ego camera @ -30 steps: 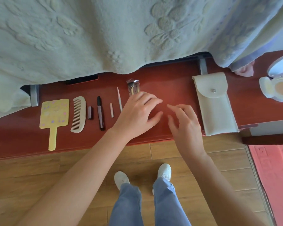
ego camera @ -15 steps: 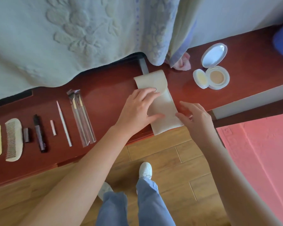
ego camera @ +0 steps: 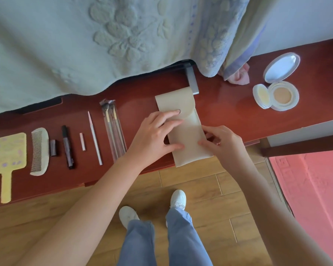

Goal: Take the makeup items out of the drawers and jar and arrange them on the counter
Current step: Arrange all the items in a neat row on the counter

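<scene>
Left hand (ego camera: pixel 154 135): is pressing flat on the pouch (ego camera: pixel 188 131), fingers straight, one fingertip touching the snap (ego camera: pixel 179 111).
Right hand (ego camera: pixel 223 144): is pinching the pouch's right edge with curled fingers.
Pouch: is lying on the counter (ego camera: pixel 229 116) under both hands.
Brushes (ego camera: pixel 114 131): are lying just left of the left hand.

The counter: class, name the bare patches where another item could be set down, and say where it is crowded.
Bare wood lies on the counter between the pouch and the open compact, and a narrower strip between the brush packet and the pouch, partly under the left hand. Crowded: the tight row from hand mirror to brush packet.
</scene>
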`<state>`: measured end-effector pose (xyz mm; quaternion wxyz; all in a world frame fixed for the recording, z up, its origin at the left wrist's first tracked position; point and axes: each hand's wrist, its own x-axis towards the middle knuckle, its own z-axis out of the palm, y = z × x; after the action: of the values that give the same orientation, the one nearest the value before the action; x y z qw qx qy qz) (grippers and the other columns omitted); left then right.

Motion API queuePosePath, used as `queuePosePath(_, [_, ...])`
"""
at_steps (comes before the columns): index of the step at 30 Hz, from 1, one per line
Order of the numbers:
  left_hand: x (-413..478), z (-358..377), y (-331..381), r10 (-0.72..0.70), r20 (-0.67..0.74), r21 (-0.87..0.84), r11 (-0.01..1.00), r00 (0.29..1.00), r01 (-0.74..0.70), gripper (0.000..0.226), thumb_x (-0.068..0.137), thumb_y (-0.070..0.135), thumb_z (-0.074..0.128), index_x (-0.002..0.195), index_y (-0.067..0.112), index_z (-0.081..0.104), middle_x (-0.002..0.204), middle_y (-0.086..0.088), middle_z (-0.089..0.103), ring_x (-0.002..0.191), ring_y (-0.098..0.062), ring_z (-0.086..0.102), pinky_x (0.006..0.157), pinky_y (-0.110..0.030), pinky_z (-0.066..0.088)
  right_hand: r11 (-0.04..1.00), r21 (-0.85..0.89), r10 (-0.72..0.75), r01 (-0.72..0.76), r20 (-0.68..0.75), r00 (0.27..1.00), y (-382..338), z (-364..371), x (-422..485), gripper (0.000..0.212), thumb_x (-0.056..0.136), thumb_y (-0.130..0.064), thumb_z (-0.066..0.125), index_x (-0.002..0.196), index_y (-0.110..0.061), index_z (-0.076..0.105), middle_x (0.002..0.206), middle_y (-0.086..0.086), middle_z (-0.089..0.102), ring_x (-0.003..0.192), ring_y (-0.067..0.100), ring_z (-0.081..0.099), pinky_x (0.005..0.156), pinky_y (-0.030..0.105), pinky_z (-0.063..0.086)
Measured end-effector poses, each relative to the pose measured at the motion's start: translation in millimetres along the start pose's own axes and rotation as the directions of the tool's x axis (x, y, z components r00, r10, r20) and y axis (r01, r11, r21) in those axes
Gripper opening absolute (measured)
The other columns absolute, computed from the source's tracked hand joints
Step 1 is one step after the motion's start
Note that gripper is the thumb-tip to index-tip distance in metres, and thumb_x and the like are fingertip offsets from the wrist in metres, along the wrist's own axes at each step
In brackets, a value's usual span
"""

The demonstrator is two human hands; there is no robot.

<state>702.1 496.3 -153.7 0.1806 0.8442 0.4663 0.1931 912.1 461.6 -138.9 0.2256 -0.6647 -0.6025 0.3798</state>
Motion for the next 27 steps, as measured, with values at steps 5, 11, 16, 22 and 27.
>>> queuePosePath(5, [-20,-23,-22,-0.036,0.036,0.081,0.996,0.999,0.033,0.059,0.070,0.051,0.063,0.118,0.016,0.062,0.134,0.003,0.052,0.114,-0.021,0.046,0.097,-0.035,0.037,0.996,-0.031,-0.082,0.083,0.031,0.996,-20,26,5,0.037,0.081,-0.019,0.068,0.117,-0.026,0.064,0.088,-0.002,0.056,0.069,0.006,0.050,0.063,0.006,0.038])
queuePosePath(11, [-32,-43,-40,-0.049,0.048,0.141,0.989,0.998,0.042,0.058,0.071,0.051,0.064,0.117,0.014,0.063,0.132,0.002,0.054,0.112,-0.023,0.048,0.099,-0.032,0.032,0.975,-0.157,-0.148,0.154,0.053,0.988,-37,49,8,0.039,0.082,-0.030,0.067,0.120,-0.026,0.062,0.088,-0.006,0.051,0.068,0.009,0.048,0.058,0.020,0.042])
queuePosePath(16, [-34,-50,-45,-0.064,0.035,0.164,0.985,0.997,0.058,0.056,0.071,0.051,0.062,0.114,0.015,0.065,0.130,0.002,0.056,0.111,-0.023,0.048,0.099,-0.026,0.026,0.958,-0.231,-0.163,0.171,0.057,0.985,-44,57,10,0.044,0.084,-0.035,0.064,0.126,-0.024,0.057,0.093,-0.010,0.048,0.071,0.007,0.047,0.051,0.009,0.030])
queuePosePath(22, [-29,-50,-45,-0.071,0.044,0.157,0.986,0.996,0.064,0.055,0.069,0.052,0.064,0.111,0.016,0.065,0.126,0.001,0.057,0.111,-0.024,0.050,0.098,-0.032,0.031,0.958,-0.233,-0.160,0.166,0.044,0.986,-43,60,9,0.044,0.085,-0.036,0.063,0.125,-0.021,0.057,0.094,-0.008,0.049,0.072,0.012,0.052,0.051,0.013,0.033])
queuePosePath(27, [-26,-52,-45,-0.076,0.064,0.167,0.984,0.995,0.064,0.060,0.071,0.060,0.057,0.110,0.016,0.066,0.125,0.000,0.058,0.112,-0.025,0.050,0.097,-0.042,0.038,0.963,-0.192,-0.182,0.188,0.047,0.982,-42,56,7,0.049,0.084,-0.036,0.064,0.128,-0.017,0.055,0.101,-0.003,0.055,0.072,0.008,0.050,0.053,0.010,0.033])
